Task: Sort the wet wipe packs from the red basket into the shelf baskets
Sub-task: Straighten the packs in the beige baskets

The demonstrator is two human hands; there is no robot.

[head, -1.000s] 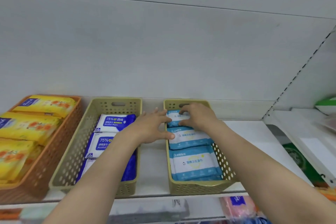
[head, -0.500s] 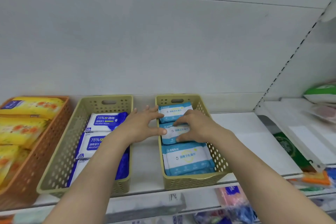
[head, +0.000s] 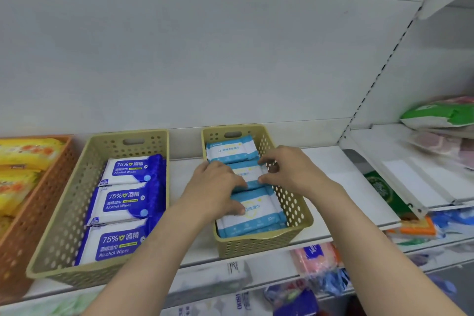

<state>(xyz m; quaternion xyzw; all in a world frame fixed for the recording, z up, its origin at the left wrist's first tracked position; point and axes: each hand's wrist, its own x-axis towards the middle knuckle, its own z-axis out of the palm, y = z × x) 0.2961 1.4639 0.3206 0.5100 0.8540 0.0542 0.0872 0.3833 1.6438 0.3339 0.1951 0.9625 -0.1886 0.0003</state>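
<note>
Three light-blue wet wipe packs lie in a row in the right beige shelf basket (head: pixel 297 223). My left hand (head: pixel 215 190) and my right hand (head: pixel 287 169) both hold the middle light-blue pack (head: pixel 248 174) by its two ends, fingers curled on its edges. My left thumb touches the front light-blue pack (head: pixel 252 215). The back light-blue pack (head: pixel 230 149) lies free. The left beige basket (head: pixel 64 213) holds three dark-blue alcohol wipe packs (head: pixel 123 202). The red basket is out of view.
An orange basket (head: pixel 25 218) with yellow packs stands at the far left. A white shelf (head: pixel 341 187) runs right of the baskets. Green and pink packs (head: pixel 443 115) sit on the neighbouring shelf at right. More goods lie on the shelf below.
My hands have drawn back from the back pack to the middle pack. My left hand has moved from the gap beside the basket into it. The view has shifted right.
</note>
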